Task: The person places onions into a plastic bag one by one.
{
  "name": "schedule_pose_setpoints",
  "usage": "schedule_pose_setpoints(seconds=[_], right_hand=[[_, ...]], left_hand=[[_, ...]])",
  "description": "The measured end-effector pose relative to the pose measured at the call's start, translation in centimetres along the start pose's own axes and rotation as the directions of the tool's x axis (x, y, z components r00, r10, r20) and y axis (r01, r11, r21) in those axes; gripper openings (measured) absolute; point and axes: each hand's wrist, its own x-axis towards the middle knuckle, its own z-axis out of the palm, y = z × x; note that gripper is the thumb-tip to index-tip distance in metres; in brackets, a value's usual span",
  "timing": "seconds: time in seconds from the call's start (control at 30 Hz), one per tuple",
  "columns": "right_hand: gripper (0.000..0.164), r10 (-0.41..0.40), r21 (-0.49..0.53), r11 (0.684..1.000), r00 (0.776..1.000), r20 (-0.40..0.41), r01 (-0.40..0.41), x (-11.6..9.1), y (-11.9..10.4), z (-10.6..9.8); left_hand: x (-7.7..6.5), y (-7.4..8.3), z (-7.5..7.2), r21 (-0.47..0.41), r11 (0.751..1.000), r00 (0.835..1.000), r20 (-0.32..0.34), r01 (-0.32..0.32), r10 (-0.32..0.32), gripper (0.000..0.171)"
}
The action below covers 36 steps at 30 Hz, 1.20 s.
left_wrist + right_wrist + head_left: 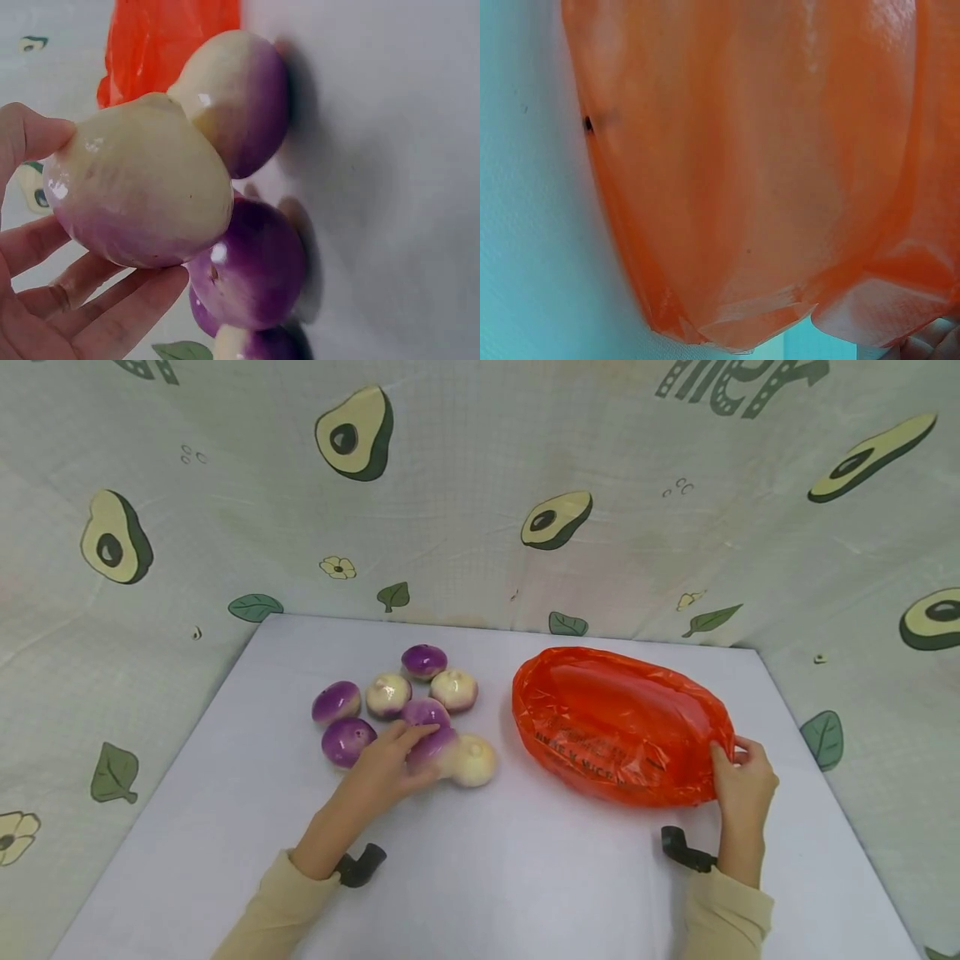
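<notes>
My left hand (386, 768) grips a purple-and-white turnip (432, 750), blurred in the head view. In the left wrist view the thumb and fingers curl round this turnip (142, 180), which overlaps the ones behind it. Just right of it is a pale turnip (476, 760). Several more lie around and beyond the hand, among them a purple turnip (348, 742) on the left and a whitish turnip (453, 690). My right hand (746, 789) pinches the right-hand rim of an open red plastic bag (600, 710). Bag plastic (742, 187) fills most of the right wrist view.
The white table (525, 877) carries the turnips left of centre and the bag at right. A pale cloth (465, 510) printed with avocados and leaves rises behind and at both sides. Black camera mounts (362, 865) project from the wrists over the table.
</notes>
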Motion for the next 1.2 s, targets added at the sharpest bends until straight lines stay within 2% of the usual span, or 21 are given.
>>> schedule_pose_setpoints(seconds=[0.17,0.33,0.63,0.8,1.03,1.2], right_hand=[[0.059,0.012,-0.008,1.000,1.000,0.018,-0.011,-0.1,0.0,-0.1],[0.060,0.009,-0.008,1.000,1.000,0.022,-0.009,-0.1,-0.1,-0.1],[0.060,0.023,-0.005,1.000,0.999,0.030,-0.023,-0.1,0.1,0.0],[0.059,0.002,-0.008,1.000,1.000,0.023,-0.001,-0.1,0.1,-0.1],[0.061,-0.004,-0.006,1.000,1.000,0.026,0.004,0.1,0.2,-0.1],[0.060,0.005,-0.012,1.000,1.000,0.028,-0.005,0.1,0.2,-0.1]], left_hand=[[0.6,1.4,0.2,-0.049,0.998,0.999,0.038,0.029,-0.027,0.056],[1.4,3.1,0.5,-0.090,0.996,0.999,0.047,0.026,-0.022,0.055],[2.9,5.6,1.8,-0.135,0.990,0.999,-0.031,-0.039,0.035,0.053],[4.0,7.1,2.6,-0.174,0.982,0.997,-0.050,-0.068,0.061,0.052],[5.2,9.1,4.1,-0.221,0.970,0.995,-0.033,-0.100,0.095,0.055],[6.1,10.3,5.2,-0.287,0.949,0.991,-0.017,-0.129,0.130,0.055]])
